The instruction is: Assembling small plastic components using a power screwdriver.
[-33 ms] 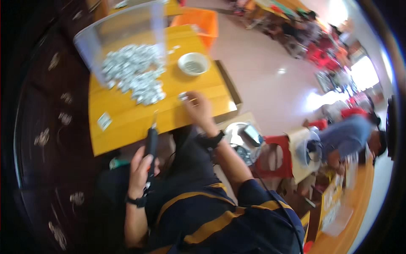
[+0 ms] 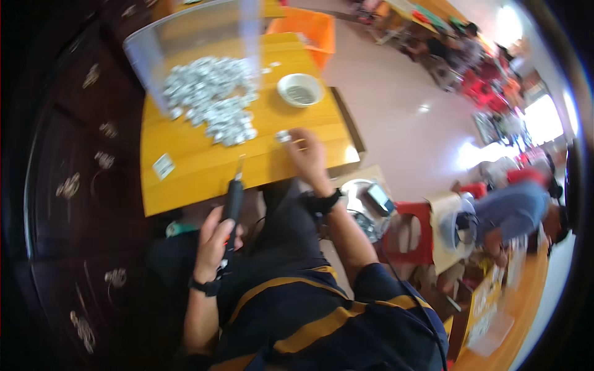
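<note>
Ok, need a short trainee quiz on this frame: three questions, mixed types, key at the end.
1. True or false: the black handheld tool is in the right grip.

2. In the picture, where is the white bowl relative to the heap of small pale parts?
A) to its left
B) to its right
C) directly below it

3. Fill in: the basket beyond the yellow table is ____.

Key
1. False; the left grip holds it, while the right is at a single small pale part.
2. B
3. Orange
</note>
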{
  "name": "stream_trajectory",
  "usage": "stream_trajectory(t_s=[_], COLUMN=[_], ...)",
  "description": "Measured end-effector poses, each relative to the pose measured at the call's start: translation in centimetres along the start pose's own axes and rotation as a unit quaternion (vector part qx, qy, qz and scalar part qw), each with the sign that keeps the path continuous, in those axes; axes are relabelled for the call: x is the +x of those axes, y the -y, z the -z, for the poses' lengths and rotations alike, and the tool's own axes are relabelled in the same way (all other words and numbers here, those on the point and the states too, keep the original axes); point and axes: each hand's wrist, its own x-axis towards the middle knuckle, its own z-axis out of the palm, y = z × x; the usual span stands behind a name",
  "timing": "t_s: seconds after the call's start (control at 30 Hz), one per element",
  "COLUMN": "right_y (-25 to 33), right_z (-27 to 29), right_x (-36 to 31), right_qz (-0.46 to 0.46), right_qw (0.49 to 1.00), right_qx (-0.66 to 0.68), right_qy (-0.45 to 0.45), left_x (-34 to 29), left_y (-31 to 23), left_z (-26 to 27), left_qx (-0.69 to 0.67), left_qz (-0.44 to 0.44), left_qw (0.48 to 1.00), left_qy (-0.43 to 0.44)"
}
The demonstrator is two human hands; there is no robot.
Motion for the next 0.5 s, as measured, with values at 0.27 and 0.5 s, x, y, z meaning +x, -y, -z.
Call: stream_trajectory(t_s=[0.27, 0.5], right_y=[0.9, 1.1], right_z=[0.8, -0.3], right_x=[0.9, 2.1], right_qz=[-0.017, 0.031], right_qw=[0.998, 0.987], right_qx=[-0.029, -0.149], right_qy=[0.059, 0.052], left_x=[0.7, 0.5], left_y=[0.7, 0.6], left_z=[0.3, 0.6], left_qx=[0.065, 0.091], left_qz=[-0.016, -0.013], left_qw=[0.998, 0.996], left_qy=[0.0, 0.017])
